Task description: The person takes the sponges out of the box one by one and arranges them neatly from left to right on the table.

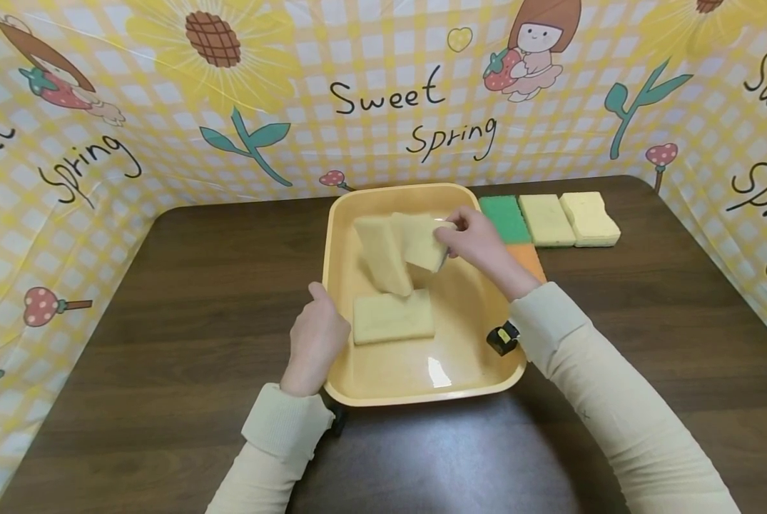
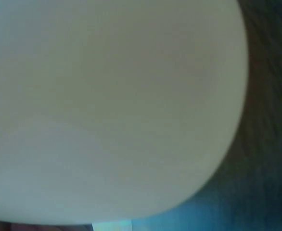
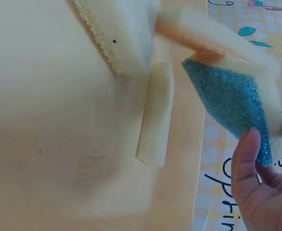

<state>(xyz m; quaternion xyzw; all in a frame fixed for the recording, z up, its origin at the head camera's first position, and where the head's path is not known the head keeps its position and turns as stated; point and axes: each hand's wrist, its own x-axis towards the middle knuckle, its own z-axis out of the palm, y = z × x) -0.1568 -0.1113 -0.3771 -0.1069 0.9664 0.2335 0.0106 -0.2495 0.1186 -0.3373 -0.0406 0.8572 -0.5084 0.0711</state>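
A yellow plastic tray (image 1: pixel 466 371) stands on the table. My left hand (image 1: pixel 315 341) grips its left rim, thumb up. In the left wrist view the tray's pale outer wall (image 2: pixel 121 110) fills most of the picture. Over the far part of the tray my right hand (image 1: pixel 476 239) pinches a scouring sponge (image 1: pixel 424 239) by one corner; the right wrist view shows its blue-green rough side (image 3: pixel 227 96). Against it leans a tilted, blurred sponge (image 1: pixel 382 250) with an orange underside (image 3: pixel 198 38). Nearer me, another pale yellow sponge (image 1: pixel 392 318) lies flat in the tray.
Beyond the tray's right rim, a green sponge (image 1: pixel 505 219), a pale yellow one (image 1: pixel 548 220) and a notched one (image 1: pixel 591 218) line up, with an orange sponge (image 1: pixel 528 260) in front. A patterned cloth (image 1: pixel 383 153) hangs behind the dark table (image 1: pixel 229 285).
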